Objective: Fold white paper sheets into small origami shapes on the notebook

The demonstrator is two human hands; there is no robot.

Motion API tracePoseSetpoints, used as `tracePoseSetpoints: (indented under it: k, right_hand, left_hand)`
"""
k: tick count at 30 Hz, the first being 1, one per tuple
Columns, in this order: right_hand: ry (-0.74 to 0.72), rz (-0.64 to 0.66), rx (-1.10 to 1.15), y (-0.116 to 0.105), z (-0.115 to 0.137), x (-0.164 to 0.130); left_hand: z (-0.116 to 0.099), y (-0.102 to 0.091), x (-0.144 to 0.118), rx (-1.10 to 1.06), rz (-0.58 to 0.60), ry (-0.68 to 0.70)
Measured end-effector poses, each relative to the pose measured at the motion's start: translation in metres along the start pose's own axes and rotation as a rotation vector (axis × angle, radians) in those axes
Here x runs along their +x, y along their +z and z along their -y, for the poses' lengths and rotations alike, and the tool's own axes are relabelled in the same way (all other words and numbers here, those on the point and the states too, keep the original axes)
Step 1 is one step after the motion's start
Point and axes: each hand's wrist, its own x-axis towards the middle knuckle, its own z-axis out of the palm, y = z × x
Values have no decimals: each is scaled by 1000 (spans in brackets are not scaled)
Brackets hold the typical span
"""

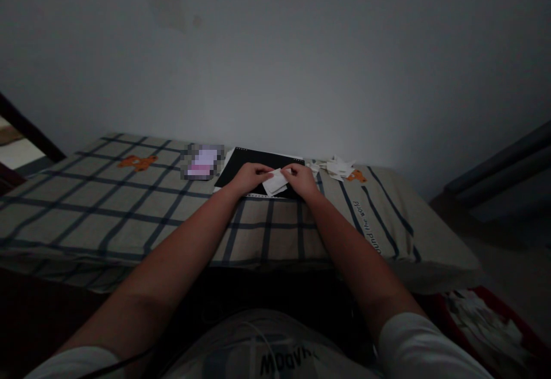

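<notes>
A small folded white paper (275, 182) is held between both hands, over a black sheet or notebook cover (245, 163) with holes along its edges. My left hand (251, 178) is closed on the paper's left edge, thumb and fingers pinching it. On the other side, my right hand (301, 179) pinches the paper's upper right part. White sheets peek out from under the black cover. Just right of my right hand lies a loose heap of white paper pieces (339, 167).
A checked cloth (172, 218) covers the table, which stands against a grey wall (275, 69). A phone with a lit, blurred screen (203, 162) lies left of the black cover. On the floor at lower right is a red bin (512, 316) holding whitish scraps.
</notes>
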Motion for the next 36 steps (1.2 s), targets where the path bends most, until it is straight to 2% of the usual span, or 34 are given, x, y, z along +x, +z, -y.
tracePoseSetpoints:
  k: [6, 15, 22, 31, 36]
  right_hand:
    - [-1, -13, -34, -4, 7, -2]
    - [7, -17, -62, -7, 14, -3]
    - [75, 3, -33, -6, 13, -2]
    - [34, 7, -1, -3, 10, -1]
    - [71, 26, 36, -2, 9, 0]
  left_hand:
    - [-2, 1, 0, 11, -18, -2]
    - [2, 2, 2, 8, 18, 16]
    - [4, 2, 1, -13, 15, -1]
    - [-3, 4, -1, 48, -48, -44]
    - [-1, 4, 0, 19, -19, -26]
